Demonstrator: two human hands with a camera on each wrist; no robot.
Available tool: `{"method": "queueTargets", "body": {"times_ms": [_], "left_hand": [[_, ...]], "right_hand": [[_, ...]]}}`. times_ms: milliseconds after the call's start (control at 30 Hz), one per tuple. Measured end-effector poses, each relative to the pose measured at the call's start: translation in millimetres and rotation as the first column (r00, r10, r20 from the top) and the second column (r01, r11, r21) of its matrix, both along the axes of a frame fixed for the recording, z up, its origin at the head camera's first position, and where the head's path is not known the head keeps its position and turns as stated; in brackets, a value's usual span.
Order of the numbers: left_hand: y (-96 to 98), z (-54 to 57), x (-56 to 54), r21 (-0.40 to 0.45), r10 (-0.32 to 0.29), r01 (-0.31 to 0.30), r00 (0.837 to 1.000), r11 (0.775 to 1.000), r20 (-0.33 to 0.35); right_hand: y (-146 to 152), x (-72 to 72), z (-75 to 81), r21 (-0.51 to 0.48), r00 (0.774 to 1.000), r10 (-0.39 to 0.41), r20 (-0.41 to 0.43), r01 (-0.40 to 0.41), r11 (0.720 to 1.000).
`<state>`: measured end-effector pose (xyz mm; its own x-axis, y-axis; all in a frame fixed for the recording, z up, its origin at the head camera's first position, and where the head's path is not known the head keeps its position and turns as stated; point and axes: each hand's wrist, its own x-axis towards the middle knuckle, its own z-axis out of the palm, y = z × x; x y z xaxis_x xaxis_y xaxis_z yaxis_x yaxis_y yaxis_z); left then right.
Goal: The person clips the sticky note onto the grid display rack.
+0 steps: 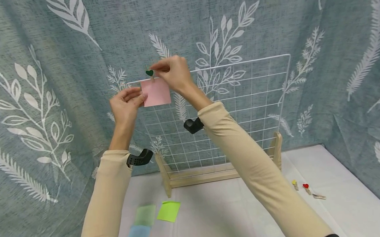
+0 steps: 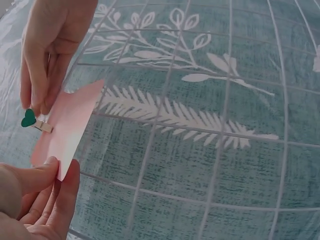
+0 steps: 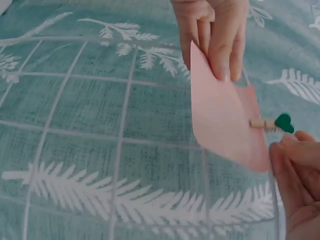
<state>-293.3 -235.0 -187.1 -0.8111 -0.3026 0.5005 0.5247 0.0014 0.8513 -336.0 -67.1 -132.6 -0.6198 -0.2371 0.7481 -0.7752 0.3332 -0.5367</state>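
Observation:
A square pink sticky note (image 1: 156,92) hangs at the top left of a white wire grid panel (image 1: 239,91). My left hand (image 1: 124,106) pinches its left edge, thumb in front and fingers behind. A small wooden clothespin with a green heart (image 1: 149,73) grips the note's top edge at the top wire. My right hand (image 1: 174,74) reaches over from the right, its thumb and index finger pinching at the heart end of this clothespin. In the right wrist view the heart (image 3: 284,123) stays uncovered, the fingertips (image 3: 288,140) right beside it.
Wooden feet (image 1: 164,174) support the grid on a white table (image 1: 213,216). Lime (image 1: 169,211), pale green (image 1: 145,215) and blue (image 1: 137,236) notes lie at the front left. Clothespins with yellow (image 1: 294,183) and red (image 1: 306,186) decorations lie at right. A leaf-patterned curtain (image 1: 49,103) hangs behind.

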Motion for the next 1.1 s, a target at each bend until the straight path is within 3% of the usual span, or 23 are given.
{"method": "queueTargets", "body": {"times_ms": [167, 333, 733, 933, 1100], "left_hand": [[-2.4, -9.5, 2.4, 0.033, -0.023, 0.022, 1.000, 0.999, 0.009], [-4.8, -18.1, 4.9, 0.063, -0.057, 0.057, 0.998, 0.996, -0.009], [-5.2, -32.1, 13.4, 0.051, -0.104, 0.104, 0.995, 0.993, -0.002], [-8.2, -38.1, 17.7, 0.057, -0.108, 0.108, 0.994, 0.993, -0.005], [-10.3, -42.3, 22.0, 0.036, -0.094, 0.094, 0.996, 0.995, 0.002]], "right_hand": [[10, 0.4, -11.3, -0.105, 0.995, 0.095, 0.012, -0.093, 0.990], [15, 2.4, -20.9, -0.127, 0.984, 0.170, 0.061, -0.162, 0.979], [26, 20.4, -36.3, -0.141, 0.973, 0.205, 0.109, -0.190, 0.972], [35, 27.4, -56.7, -0.190, 0.965, 0.212, 0.157, -0.181, 0.965], [42, 22.9, -76.3, -0.250, 0.943, 0.229, 0.241, -0.168, 0.954]]}}
